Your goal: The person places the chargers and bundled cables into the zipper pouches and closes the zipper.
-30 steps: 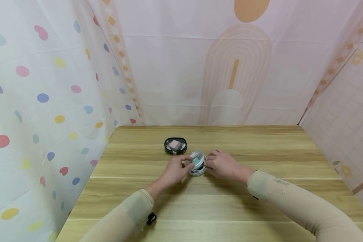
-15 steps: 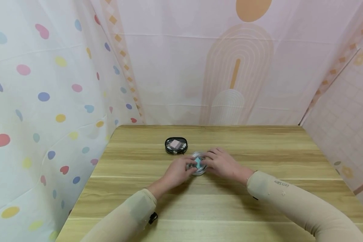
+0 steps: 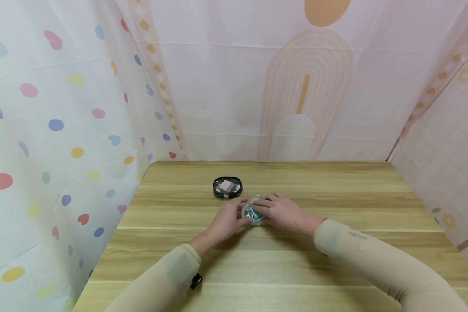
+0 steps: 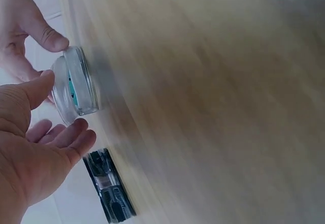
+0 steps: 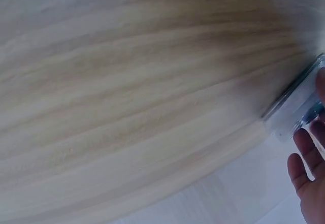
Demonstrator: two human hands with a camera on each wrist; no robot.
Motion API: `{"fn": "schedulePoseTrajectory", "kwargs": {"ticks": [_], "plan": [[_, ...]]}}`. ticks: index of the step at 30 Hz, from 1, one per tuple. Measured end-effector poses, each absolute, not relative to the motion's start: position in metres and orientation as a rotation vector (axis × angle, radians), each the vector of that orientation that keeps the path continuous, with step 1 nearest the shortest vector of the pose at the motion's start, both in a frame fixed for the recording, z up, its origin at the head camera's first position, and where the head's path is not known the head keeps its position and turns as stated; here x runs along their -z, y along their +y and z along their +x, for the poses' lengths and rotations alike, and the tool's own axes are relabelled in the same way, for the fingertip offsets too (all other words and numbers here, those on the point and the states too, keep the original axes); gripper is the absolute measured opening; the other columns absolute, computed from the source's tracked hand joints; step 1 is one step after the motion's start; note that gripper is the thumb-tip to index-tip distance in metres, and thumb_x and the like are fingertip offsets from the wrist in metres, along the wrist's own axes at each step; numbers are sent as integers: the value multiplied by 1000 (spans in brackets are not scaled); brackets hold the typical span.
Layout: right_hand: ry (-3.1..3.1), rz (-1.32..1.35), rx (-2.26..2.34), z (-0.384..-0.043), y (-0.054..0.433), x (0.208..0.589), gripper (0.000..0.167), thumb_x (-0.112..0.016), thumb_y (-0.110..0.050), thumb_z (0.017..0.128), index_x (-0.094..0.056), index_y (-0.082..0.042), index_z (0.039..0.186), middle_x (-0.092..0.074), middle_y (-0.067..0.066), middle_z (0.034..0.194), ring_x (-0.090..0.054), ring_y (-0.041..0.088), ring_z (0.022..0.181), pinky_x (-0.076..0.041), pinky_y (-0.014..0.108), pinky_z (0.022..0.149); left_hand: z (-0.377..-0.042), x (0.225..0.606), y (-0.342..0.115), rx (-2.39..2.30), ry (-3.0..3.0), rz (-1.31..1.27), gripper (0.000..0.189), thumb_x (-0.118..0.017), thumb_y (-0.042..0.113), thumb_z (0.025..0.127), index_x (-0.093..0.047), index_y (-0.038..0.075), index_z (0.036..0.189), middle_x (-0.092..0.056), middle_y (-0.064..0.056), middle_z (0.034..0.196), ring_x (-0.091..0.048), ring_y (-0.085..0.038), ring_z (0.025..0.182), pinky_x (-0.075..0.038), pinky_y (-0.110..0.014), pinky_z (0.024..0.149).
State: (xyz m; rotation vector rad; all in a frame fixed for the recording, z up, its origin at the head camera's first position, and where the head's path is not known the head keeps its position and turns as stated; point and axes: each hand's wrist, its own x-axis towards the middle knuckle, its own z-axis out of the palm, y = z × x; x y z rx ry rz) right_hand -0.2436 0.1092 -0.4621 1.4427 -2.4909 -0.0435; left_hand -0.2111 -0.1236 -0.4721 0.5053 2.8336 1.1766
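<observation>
A round clear plastic case (image 3: 249, 213) with something teal inside stands on the table between both hands. In the left wrist view its clear lid (image 4: 60, 94) sits at a slant against the base (image 4: 81, 74). My left hand (image 3: 227, 219) holds the case from the left, thumb on the lid and fingertips near its lower edge. From the right, my right hand (image 3: 284, 212) grips the case, with fingers over the top and the thumb at the rim. In the right wrist view the clear case (image 5: 292, 107) is partly cut off at the edge.
Just behind the hands lies a small black oval pouch (image 3: 227, 188) with a clear top and a pink block showing inside. The wood-grain table (image 3: 281, 268) is bordered by patterned curtains (image 3: 218, 86) at the back and sides.
The lid, earlier raised and tilted in the left hand, has come down onto the case. The right hand has moved left, its fingers now over the top.
</observation>
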Motion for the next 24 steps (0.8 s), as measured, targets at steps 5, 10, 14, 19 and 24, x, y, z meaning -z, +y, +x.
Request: {"fn": "schedulePoseTrajectory", "kwargs": {"ticks": [5, 10, 14, 19, 24], "plan": [[-2506, 1423, 70, -243, 108, 464, 56, -84, -33, 93, -69, -13, 143, -72, 4, 143, -66, 28, 126, -56, 46, 108, -211, 473, -130, -998, 2955, 479, 61, -89, 12, 86, -65, 3, 141, -74, -16, 133, -66, -40, 128, -52, -58, 111], [-2486, 1418, 48, -242, 108, 466, 57, -87, -30, 90, -70, -12, 141, -73, 5, 140, -66, 29, 125, -56, 47, 107, -213, 476, -130, -907, 3033, 481, 46, -82, 3, 85, -72, 5, 130, -80, -13, 117, -71, -40, 116, -54, -61, 104], [-2478, 1425, 25, -242, 108, 467, 58, -88, -29, 89, -70, -11, 141, -74, 6, 140, -66, 29, 124, -56, 48, 107, -222, 485, -130, -894, 3093, 548, 29, -82, 8, 85, -79, 8, 114, -82, -8, 103, -75, -33, 101, -58, -55, 93], [-2485, 1421, 4, -243, 108, 468, 58, -87, -28, 90, -69, -11, 142, -73, 5, 141, -66, 29, 125, -56, 48, 107, -228, 484, -129, -865, 3087, 491, 13, -86, 14, 86, -84, 14, 98, -84, -2, 100, -75, -31, 101, -58, -51, 93], [-2479, 1410, 2, -243, 109, 469, 57, -87, -29, 90, -70, -11, 142, -74, 4, 140, -67, 29, 126, -56, 47, 108, -234, 484, -132, -832, 3055, 433, 10, -88, 20, 86, -87, 20, 96, -85, 0, 103, -75, -33, 108, -57, -49, 97]]}}
